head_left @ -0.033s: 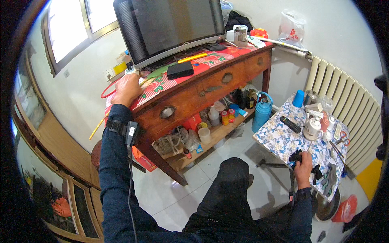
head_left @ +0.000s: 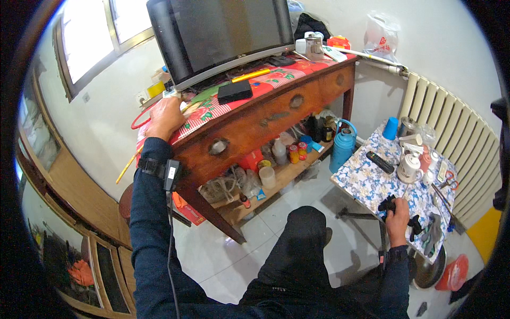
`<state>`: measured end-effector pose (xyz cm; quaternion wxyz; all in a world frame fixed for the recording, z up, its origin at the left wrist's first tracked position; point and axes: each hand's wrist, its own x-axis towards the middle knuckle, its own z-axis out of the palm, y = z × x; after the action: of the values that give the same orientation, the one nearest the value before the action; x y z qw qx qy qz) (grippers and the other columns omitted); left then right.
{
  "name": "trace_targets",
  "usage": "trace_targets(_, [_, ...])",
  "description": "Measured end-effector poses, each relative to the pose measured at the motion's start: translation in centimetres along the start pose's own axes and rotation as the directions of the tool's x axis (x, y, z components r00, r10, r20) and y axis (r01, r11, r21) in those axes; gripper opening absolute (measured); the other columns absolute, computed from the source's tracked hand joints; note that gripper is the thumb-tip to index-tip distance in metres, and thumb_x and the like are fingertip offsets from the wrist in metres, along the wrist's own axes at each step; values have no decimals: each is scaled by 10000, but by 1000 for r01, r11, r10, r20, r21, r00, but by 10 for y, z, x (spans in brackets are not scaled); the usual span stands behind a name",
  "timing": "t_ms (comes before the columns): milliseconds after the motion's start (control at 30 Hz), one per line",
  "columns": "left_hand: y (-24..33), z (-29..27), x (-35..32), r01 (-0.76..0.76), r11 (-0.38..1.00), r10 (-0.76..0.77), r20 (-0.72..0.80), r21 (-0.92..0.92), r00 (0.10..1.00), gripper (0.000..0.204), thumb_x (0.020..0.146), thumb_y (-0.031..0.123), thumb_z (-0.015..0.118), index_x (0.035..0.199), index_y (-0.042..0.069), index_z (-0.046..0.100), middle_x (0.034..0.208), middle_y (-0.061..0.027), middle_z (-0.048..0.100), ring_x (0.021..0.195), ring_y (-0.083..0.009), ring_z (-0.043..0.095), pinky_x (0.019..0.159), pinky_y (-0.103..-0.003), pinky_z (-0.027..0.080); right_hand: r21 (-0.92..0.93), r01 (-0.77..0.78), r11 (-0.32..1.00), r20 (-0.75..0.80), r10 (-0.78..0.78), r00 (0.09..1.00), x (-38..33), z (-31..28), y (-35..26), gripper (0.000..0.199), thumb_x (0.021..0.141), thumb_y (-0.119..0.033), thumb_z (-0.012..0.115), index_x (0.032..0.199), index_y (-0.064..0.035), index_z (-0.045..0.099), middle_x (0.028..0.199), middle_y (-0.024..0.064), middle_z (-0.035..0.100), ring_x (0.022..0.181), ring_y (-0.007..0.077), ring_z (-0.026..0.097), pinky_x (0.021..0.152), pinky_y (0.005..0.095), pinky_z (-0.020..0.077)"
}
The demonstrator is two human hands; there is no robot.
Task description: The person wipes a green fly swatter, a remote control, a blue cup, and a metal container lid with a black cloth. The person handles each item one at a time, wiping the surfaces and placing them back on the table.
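My left hand (head_left: 166, 118) rests palm down at the left end of the wooden table (head_left: 239, 139), its fingers curled and mostly hidden. A red loop (head_left: 139, 121) sticks out beside it, and a thin yellow stick (head_left: 127, 167) slants out below its wrist. What the fingers grip cannot be made out. At the front edge of the small flowered table (head_left: 353, 178), my right hand (head_left: 397, 222) closes round a small black object (head_left: 388, 203) of unclear kind. Another black piece (head_left: 415, 227) and a grey glove (head_left: 433, 233) lie just right of that hand.
A television (head_left: 223, 40), a black box (head_left: 235, 92) and a yellow tube (head_left: 251, 75) are on the wooden table. Jars and bottles fill its lower shelf (head_left: 249, 208). A blue flask (head_left: 343, 148) stands between the tables. The flowered table bears a remote (head_left: 380, 162), white teapot (head_left: 409, 169) and blue cup (head_left: 391, 128).
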<state>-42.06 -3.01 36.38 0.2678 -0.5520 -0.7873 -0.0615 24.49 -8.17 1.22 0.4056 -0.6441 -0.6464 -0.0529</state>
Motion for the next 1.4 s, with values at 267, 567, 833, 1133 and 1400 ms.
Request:
trace_targets(267, [72, 4, -44, -503, 827, 155, -757, -252, 635, 9, 1015, 36, 682, 1023, 36, 679, 937, -200, 670, 830, -435, 664, 758, -511, 532, -74, -68, 995, 14, 70, 997, -1, 7, 9, 359, 806, 21, 704, 1156, -57, 686, 1094, 213, 654, 1075, 477, 655, 919, 548, 547])
trace_targets(567, [310, 87, -158, -617, 262, 256, -563, -742, 786, 104, 916, -32, 751, 933, 9, 657, 883, -168, 631, 765, -352, 650, 700, -431, 525, -31, -39, 999, 22, 40, 999, 1, -4, -6, 358, 810, -11, 782, 1152, -78, 699, 1079, 185, 638, 1086, 450, 646, 915, 545, 543])
trace_targets(833, [460, 170, -178, 609, -630, 400, 471, -482, 786, 79, 1069, 95, 690, 1001, 62, 664, 821, -34, 675, 740, -145, 649, 641, -333, 507, -70, -66, 995, 139, 76, 987, 7, -9, -2, 413, 841, -15, 794, 1244, -45, 710, 1111, 199, 648, 1092, 453, 656, 916, 525, 554])
trace_targets(1133, [458, 214, -182, 662, -748, 520, 588, -37, 620, 113, 1041, 126, 694, 974, 80, 616, 819, -15, 578, 691, -141, 544, 610, -329, 427, -293, 108, 950, 343, -1, 939, 88, 52, -5, 257, 846, -19, 730, 1089, -5, 648, 990, 260, 626, 925, 474, 642, 783, 567, 537])
trace_targets(1400, [456, 209, -173, 636, -771, 536, 577, 36, 617, 121, 1022, 153, 733, 955, 98, 648, 826, -5, 599, 690, -145, 541, 608, -323, 417, -75, 331, 941, 355, -285, 890, 171, 157, -31, 345, 811, -50, 744, 1154, -66, 718, 1051, 243, 644, 1018, 480, 662, 883, 553, 565])
